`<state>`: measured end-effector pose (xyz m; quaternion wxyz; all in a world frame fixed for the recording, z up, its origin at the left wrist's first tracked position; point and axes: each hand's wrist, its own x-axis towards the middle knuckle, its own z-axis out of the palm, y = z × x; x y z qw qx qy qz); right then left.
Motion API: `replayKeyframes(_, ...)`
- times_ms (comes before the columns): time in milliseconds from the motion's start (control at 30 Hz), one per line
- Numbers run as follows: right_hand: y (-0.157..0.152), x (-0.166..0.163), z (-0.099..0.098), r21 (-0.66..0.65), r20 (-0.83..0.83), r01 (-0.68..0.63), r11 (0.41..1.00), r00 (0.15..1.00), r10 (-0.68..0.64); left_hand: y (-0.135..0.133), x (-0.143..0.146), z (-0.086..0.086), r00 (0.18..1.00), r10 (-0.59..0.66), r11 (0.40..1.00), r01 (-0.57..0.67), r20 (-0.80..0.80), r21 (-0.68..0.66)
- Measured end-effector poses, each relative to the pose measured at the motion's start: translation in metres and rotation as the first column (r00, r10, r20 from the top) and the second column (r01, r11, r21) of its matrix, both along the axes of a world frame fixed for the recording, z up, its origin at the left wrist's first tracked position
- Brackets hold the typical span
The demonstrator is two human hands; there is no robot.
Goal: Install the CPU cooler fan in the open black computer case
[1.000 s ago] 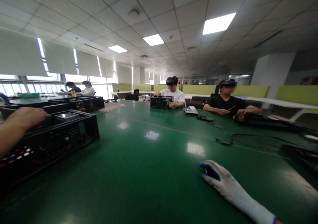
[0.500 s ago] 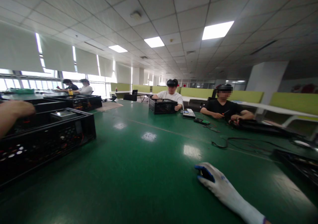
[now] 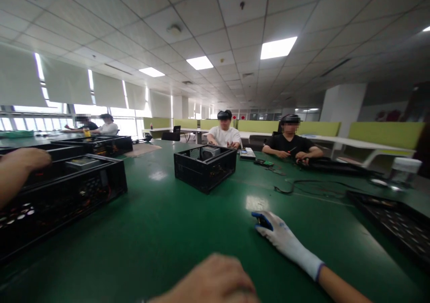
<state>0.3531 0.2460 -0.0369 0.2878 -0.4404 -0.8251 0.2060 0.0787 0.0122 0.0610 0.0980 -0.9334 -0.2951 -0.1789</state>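
My left hand (image 3: 215, 279) is bare and low at the bottom centre, over the green table. Its fingers bend down to the right, blurred and partly cut off by the picture's edge, so their grip does not show. My right hand (image 3: 278, 233) wears a white glove with a blue palm. It lies on the table with fingers and thumb curved apart, and I make out nothing held in the gap. Ahead of both hands is an open black computer case (image 3: 204, 168) with a grey metal box inside it. Neither hand touches the case.
Another person's bare hand (image 3: 28, 159) reaches over a larger black case (image 3: 63, 195) at left. A person in white (image 3: 224, 135) and one in black (image 3: 292, 141) sit opposite. Dark cables (image 3: 302, 184), a black panel (image 3: 396, 227) and a clear jar (image 3: 405, 173) are at right.
The black computer case has slid toward me and turned, away from the person in white. My left hand has come into view at the bottom. My gloved right hand stays curved on the table.
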Motion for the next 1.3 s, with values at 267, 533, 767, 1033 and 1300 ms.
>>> replayKeyframes(267,-0.005,-0.001,0.003,0.002,0.042,0.011,1.0,0.999,-0.011,0.237,-0.105,0.098,0.814,0.581,0.814,-0.581,-0.017,0.008)
replayKeyframes(533,0.003,-0.005,0.008,-0.027,-0.079,-0.002,1.0,0.997,0.0,0.282,-0.101,0.084,0.642,0.752,0.643,-0.764,-0.15,-0.046)
replayKeyframes(767,0.034,0.016,0.012,-0.172,-0.331,0.161,0.972,0.92,-0.21,0.145,0.004,0.083,0.652,0.754,0.647,-0.759,-0.084,-0.076)
replayKeyframes(1033,0.013,0.034,0.014,-0.156,-0.296,0.152,0.976,0.935,-0.193,-0.047,0.021,0.159,0.994,0.088,0.749,-0.108,-0.063,-0.654)
replayKeyframes(1300,-0.085,0.085,0.039,-0.194,-0.254,0.198,0.961,0.936,-0.244,-0.038,-0.028,0.077,0.784,0.016,0.923,-0.25,-0.621,-0.292)
